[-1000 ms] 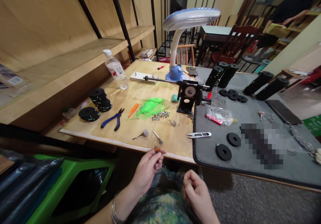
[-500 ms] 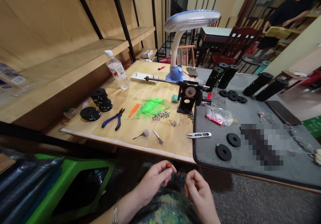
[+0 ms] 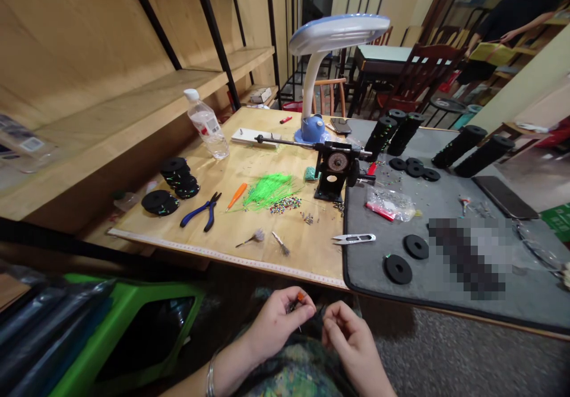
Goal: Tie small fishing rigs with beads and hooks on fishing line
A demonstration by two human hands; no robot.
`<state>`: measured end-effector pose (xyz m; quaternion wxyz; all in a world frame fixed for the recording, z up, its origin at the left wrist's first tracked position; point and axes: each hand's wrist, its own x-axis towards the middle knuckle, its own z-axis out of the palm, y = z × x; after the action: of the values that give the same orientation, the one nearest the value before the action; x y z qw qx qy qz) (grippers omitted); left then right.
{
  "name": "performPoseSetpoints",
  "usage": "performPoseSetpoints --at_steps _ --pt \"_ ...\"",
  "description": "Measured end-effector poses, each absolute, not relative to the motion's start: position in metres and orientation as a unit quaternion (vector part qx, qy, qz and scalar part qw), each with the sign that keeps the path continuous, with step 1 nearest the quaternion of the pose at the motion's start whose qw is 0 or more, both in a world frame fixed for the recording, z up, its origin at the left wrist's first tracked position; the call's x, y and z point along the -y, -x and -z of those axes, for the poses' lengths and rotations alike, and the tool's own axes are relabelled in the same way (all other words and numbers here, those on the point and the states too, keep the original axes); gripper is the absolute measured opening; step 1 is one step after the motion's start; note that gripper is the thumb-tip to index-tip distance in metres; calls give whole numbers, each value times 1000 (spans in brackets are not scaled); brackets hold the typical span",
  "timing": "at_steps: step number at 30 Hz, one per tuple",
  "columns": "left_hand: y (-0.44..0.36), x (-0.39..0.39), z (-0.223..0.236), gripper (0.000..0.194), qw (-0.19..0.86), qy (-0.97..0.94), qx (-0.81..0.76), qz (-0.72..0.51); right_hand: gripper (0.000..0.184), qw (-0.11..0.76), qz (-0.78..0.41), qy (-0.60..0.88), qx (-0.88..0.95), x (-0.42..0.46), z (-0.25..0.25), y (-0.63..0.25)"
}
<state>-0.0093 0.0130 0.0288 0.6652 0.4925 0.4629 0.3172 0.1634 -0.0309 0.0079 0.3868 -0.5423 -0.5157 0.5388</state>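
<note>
Both hands are over my lap, just off the table's front edge. My left hand (image 3: 285, 314) has its fingers curled round a small orange-tipped object (image 3: 301, 297), with something dark and thin below it; its kind is too small to make out. Close beside it on the right, my right hand (image 3: 345, 329) has thumb and forefinger pinched together. Whatever may lie in that pinch is too fine to see. On the table ahead are thread snips (image 3: 355, 239), two small brush-like bundles (image 3: 281, 243), coloured beads (image 3: 285, 205) and bright green strands (image 3: 269, 190).
Blue-handled pliers (image 3: 201, 212), an orange-handled tool (image 3: 237, 196) and black foam spools (image 3: 161, 202) lie left. A black winding device (image 3: 333, 171) stands mid-table below a desk lamp (image 3: 312, 125). Foam discs (image 3: 398, 269) rest on the grey mat (image 3: 374, 278). Another person (image 3: 512, 29) stands far back right.
My hands have drawn a little closer together. The left has turned slightly, so more of the orange-tipped object shows. Things on the table have stayed in place.
</note>
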Motion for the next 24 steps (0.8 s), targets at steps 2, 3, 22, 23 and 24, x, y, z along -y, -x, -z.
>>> performPoseSetpoints --at_steps 2,3,22,23,24 --pt "11 -13 -31 19 648 -519 -466 -306 15 370 -507 546 555 29 -16 -168" --pt "11 -13 -32 18 638 -533 -469 -301 24 366 -492 547 570 28 -20 -169" --pt "7 -11 -27 19 713 -422 -476 -295 34 353 -637 524 441 22 6 -155" --pt "7 -10 -26 20 731 -392 -478 -289 37 371 -652 521 408 22 8 -155" --pt "6 -10 -24 21 744 -368 -479 -285 40 391 -660 519 378 22 11 -154"
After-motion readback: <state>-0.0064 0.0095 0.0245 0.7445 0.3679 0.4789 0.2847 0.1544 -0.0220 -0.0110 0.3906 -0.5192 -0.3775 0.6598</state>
